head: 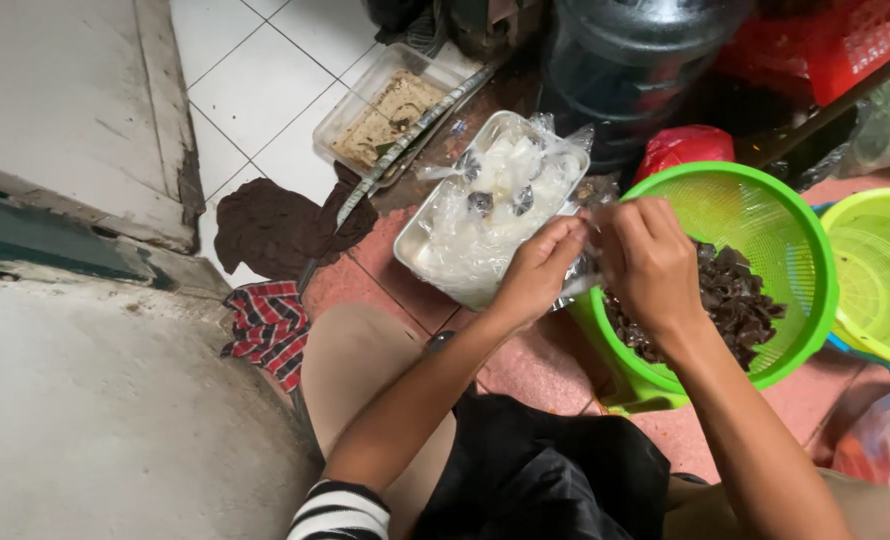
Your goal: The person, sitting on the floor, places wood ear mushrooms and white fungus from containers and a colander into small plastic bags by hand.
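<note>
My left hand [543, 268] and my right hand [647, 258] meet over the floor, both pinching a small clear plastic bag [587, 262] between their fingertips. Just beyond my left hand is a metal tray [427, 232] piled with filled, knotted clear bags [495, 195], some showing dark contents. Under my right hand stands a green plastic colander [765, 215] holding dark, wrinkled pieces [735, 300].
A second yellow-green colander [880, 270] stands at the right. A clear container with brown residue [385, 115], a dark cloth [270, 225], a red checked rag [270, 325], a large dark water jug [625, 60] and a red crate [845, 35] surround the spot. My knees are below.
</note>
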